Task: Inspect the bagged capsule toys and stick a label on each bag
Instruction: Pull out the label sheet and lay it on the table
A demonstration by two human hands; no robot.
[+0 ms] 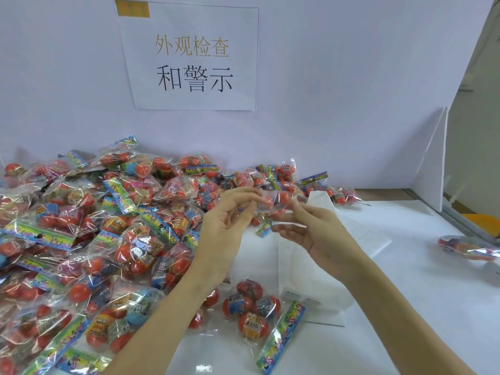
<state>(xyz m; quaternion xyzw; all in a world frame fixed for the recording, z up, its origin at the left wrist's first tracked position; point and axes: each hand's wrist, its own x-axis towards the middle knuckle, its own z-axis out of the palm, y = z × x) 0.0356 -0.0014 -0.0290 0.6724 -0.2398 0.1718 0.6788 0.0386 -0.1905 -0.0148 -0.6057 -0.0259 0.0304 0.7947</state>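
I hold one clear bag of red capsule toys (278,203) up over the table between both hands. My left hand (227,226) pinches its left edge with thumb and fingertips. My right hand (313,231) grips the bag's right and lower side, fingers curled under the film. A large heap of bagged capsule toys (94,234) with rainbow header cards covers the left half of the table. One bag of red capsules (254,312) lies flat near the front, below my arms. White label sheets (311,269) lie under my right hand, with small printed labels (300,296) at their lower edge.
A paper sign with Chinese characters (192,58) hangs on the white back wall. A single bag (468,247) lies apart at the far right of the white tabletop (419,320). A white partition board (433,163) stands at the right.
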